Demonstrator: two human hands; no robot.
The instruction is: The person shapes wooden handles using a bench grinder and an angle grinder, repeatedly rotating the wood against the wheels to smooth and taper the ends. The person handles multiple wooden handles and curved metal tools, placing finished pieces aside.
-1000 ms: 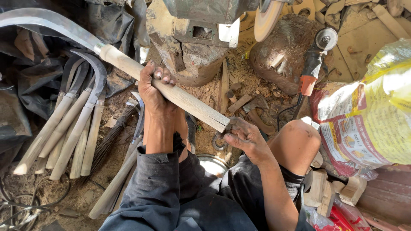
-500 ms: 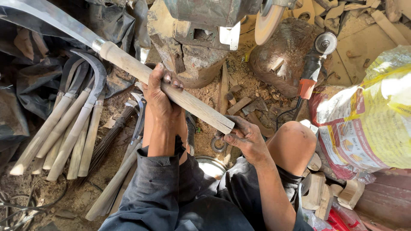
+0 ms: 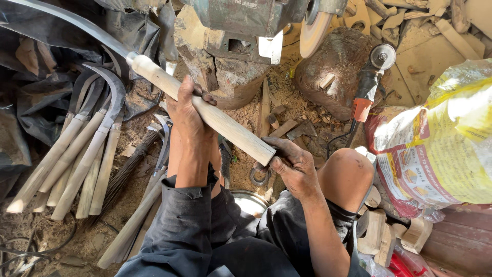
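Note:
My left hand [image 3: 187, 110] grips the middle of a long pale wooden handle [image 3: 230, 131] that carries a curved dark metal blade [image 3: 66, 20] reaching to the upper left. My right hand [image 3: 289, 164] closes around the handle's butt end, near my bare knee [image 3: 346, 174]. The tool lies slanted from upper left to lower right, above dusty ground.
Several finished sickles with wooden handles [image 3: 77, 154] lie in a pile at left. A bench grinder with a wheel [image 3: 312, 31] stands on a block ahead. An angle grinder [image 3: 369, 77] rests on a stump. A printed sack [image 3: 441, 138] sits at right, wood offcuts [image 3: 389, 236] below it.
The tool has slid a little up and to the right, and both hands have moved with it. The camera view has shifted slightly.

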